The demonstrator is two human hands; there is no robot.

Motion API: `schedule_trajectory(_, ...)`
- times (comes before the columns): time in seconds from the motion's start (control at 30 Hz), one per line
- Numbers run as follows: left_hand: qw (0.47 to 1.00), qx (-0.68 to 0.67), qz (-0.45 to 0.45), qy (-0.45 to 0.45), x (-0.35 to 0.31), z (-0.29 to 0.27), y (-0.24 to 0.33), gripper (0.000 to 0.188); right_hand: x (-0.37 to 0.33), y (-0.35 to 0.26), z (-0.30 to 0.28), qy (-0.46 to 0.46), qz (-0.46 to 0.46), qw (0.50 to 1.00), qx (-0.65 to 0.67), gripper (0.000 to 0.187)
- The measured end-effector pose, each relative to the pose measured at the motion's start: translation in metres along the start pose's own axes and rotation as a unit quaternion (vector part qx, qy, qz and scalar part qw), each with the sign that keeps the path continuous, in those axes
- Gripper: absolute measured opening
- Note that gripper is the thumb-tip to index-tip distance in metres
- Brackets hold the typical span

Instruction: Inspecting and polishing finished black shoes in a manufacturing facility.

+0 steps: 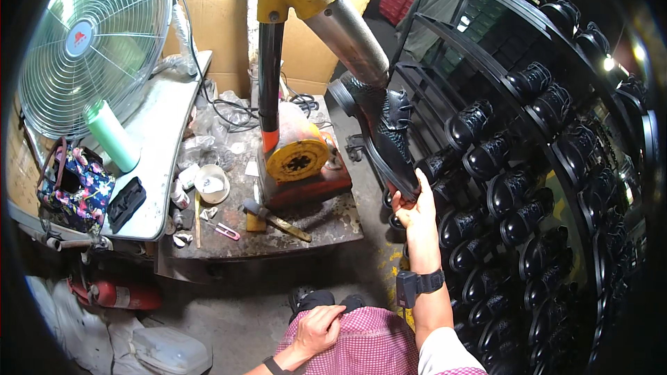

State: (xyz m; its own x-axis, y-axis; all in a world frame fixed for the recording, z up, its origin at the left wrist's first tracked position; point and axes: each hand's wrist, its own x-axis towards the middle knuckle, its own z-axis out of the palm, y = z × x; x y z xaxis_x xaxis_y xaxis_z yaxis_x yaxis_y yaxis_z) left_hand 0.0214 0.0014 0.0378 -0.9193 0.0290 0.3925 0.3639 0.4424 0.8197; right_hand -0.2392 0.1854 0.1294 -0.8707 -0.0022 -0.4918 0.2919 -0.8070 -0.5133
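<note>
My right hand [415,210] is raised at the arm's reach, its thumb and fingers closed on the toe of a black lace-up leather shoe [381,132]. The shoe is tilted with its toe down and its sole to the left. Its opening is up against the end of a bare metal pipe [347,35], which hides the collar. Low in front of me, my left hand [318,330] rests on a pink checkered apron [368,344]. Its fingers are curled, and the underside of that hand is hidden.
A yellow-elbowed blower [299,160] stands on a worn table [326,229], beside a hammer [278,221] and a white cup [212,184]. Left are a large fan [94,42], a green bottle [111,135] and a floral bag [76,184]. A rack [514,62] of black shoes lines the right.
</note>
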Motion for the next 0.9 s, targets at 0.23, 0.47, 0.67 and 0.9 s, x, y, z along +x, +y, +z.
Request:
schedule_trajectory(0.23, 1.0, -0.002, -0.007, -0.014, -0.002, -0.002, -0.001, 0.024, 0.005, -0.005, 0.002, -0.003, 0.006, 1.0, 0.012, 0.038)
schedule_trajectory(0.47, 1.0, 0.001, -0.002, -0.005, 0.0, 0.0, -0.001, 0.023, 0.025, 0.001, 0.029, -0.044, 0.043, 0.997, 0.052, 0.038)
schedule_trajectory(0.67, 1.0, 0.006, -0.008, 0.001, 0.001, 0.0, 0.002, 0.022, 0.04, 0.004, 0.066, -0.041, 0.066, 0.994, 0.078, 0.034)
schedule_trajectory(0.9, 1.0, 0.02, -0.008, -0.005, 0.001, 0.0, 0.001, 0.022, 0.017, 0.009, 0.078, -0.032, 0.058, 0.992, 0.104, 0.032)
